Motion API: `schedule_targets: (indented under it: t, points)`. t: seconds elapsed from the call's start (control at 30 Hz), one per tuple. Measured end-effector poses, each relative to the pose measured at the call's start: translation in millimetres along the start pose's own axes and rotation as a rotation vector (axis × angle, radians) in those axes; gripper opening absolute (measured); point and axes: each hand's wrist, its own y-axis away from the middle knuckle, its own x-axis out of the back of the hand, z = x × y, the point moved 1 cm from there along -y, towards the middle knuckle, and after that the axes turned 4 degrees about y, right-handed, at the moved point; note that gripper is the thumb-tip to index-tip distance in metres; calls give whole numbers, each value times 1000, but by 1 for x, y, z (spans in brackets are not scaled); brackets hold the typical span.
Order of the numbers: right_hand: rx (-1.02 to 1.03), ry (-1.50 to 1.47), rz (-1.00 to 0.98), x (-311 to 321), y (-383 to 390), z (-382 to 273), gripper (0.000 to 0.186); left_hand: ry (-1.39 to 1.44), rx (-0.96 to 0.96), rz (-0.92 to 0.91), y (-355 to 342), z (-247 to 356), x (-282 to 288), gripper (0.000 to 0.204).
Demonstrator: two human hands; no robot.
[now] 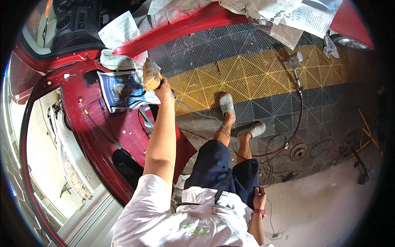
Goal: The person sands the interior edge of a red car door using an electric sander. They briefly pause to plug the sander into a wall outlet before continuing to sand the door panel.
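The left hand (165, 90) is wrapped around a yellow-bodied corded power tool (150, 79) at the end of an outstretched arm, while the right hand (259, 198) hangs well apart beside the right thigh, its fingers loosely curled; I cannot tell whether anything is in it. The tool lies just beyond and to the left of the left hand, much the nearer of the two, with its long axis running roughly away from the person. It is stubby and rounded, deep yellow at the near end and paler, almost translucent brown, toward the far end; its exact kind is hard to make out. A grey cord (196, 112) appears to trail from near the hand toward the legs.

The tool is at the right edge of crumpled newspaper (117, 88) spread over the open red car door (88, 129); whether they touch is unclear. Thin cables with yellow and blue ends cross the door's bare inner face. Beyond, more newspaper sheets (119, 29) lie along the car's sill.

To the right, grey clogs (226, 105) stand on yellow and dark grey grid tiles (251, 80). Farther out are a red hose (301, 115) and a round metal disc (299, 152).
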Motion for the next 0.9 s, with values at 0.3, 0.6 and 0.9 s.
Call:
schedule_targets:
  t: [0.3, 0.6, 0.9]
  points:
    - [11, -28, 20, -3, -1, 12, 30, 31, 85, -47, 24, 5, -13, 35]
    - [21, -11, 15, 0, -5, 28, 34, 2, 119, -121, 45, 8, -28, 36]
    - [11, -25, 27, 4, -3, 35, 34, -56, 209, -200, 97, 27, -66, 41]
